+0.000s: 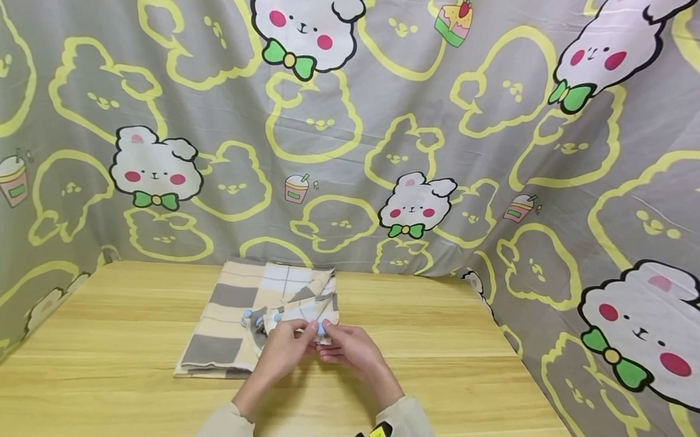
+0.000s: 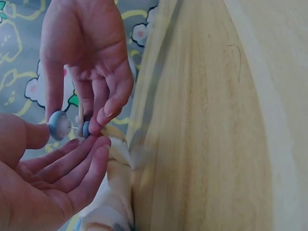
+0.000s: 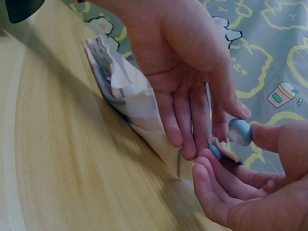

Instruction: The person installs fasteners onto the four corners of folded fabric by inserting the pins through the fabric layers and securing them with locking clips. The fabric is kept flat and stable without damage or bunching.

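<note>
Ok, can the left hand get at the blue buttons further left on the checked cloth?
Probably yes. The blue buttons lie uncovered on the checked cloth, just beside the left hand, with nothing between. Its fingers are busy, though, holding another blue piece together with the right hand.

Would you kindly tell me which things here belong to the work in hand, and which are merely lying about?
In hand:
- left hand and right hand, pinching a blue button
- folded checked garment, whose edge they work on
- further blue buttons on that edge

Lying about:
- wooden table
- cartoon-print cloth backdrop
</note>
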Motion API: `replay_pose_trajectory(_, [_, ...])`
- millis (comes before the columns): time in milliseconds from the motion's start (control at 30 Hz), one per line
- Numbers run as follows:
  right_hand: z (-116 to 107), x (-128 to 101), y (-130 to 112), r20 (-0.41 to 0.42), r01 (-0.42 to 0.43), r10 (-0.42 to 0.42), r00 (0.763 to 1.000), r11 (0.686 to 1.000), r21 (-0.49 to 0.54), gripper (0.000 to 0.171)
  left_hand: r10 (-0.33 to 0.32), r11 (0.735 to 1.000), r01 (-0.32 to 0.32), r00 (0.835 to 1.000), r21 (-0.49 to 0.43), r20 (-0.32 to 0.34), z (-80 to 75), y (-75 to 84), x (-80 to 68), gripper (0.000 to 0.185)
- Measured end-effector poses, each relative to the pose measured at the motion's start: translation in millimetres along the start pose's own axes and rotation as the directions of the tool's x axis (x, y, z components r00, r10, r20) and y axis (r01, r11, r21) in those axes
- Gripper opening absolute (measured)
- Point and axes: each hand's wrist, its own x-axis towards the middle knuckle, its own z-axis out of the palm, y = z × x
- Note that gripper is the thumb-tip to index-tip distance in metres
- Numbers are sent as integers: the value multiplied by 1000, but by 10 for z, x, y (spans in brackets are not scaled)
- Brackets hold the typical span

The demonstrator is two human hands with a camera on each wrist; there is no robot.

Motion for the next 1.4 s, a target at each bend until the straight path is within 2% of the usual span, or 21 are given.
replay_pose_trajectory(367, [1, -9, -16, 6, 8, -8, 1000, 1000, -8, 49, -14, 999, 15, 1000, -44, 15, -31, 10, -2, 29])
replay_pose_trajectory(700, [12, -17, -18, 5, 13, -13, 1000, 1000, 5, 48, -8, 999, 9, 1000, -42, 19, -29, -1, -2, 29])
replay_pose_trajectory(1033, [7, -14, -11, -3, 19, -19, 1000, 999, 29, 40, 9, 998, -7, 1000, -68, 28, -24, 0, -7, 20])
replay_pose_trajectory(1167, [2, -17, -9, 1, 20, -20, 1000, 999, 33, 40, 14, 999, -13, 999, -38, 33, -27, -2, -12, 20])
replay_pose_trajectory(1400, [3, -18, 0, -12, 21, -21, 1000, 1000, 13, 37, 28, 995, -31, 999, 92, 40, -57, 11, -24, 21])
